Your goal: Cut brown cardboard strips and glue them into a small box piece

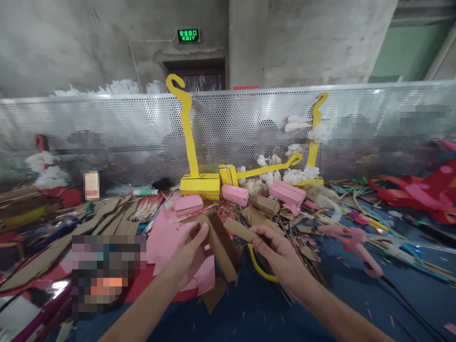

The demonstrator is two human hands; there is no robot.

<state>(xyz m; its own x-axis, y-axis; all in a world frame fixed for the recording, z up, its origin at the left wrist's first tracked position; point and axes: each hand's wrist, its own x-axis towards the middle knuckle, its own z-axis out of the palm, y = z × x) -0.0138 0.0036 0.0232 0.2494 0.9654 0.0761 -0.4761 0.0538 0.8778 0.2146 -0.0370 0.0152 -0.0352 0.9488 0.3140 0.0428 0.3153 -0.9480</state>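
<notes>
In my left hand [194,244] is an open, folded cardboard box piece [221,249], tilted, its hollow side turned to the right. My right hand [274,251] pinches a small flat cardboard strip [239,230] between thumb and fingers. The strip's free end points toward the box piece, and a narrow gap seems to lie between them. A yellow curved piece [261,268] shows beneath my right hand. Pink paper [167,242] lies under and beside my left hand. Past both hands are small pink boxes [188,204] and a plain cardboard block [264,204].
A pink glue gun [356,242] with a black cord lies to the right. Yellow hooked stands [200,184] rise before a perforated metal barrier [142,137]. Cardboard strips [103,221] cover the left side. Red fabric [423,194] and thin sticks [409,259] lie at right.
</notes>
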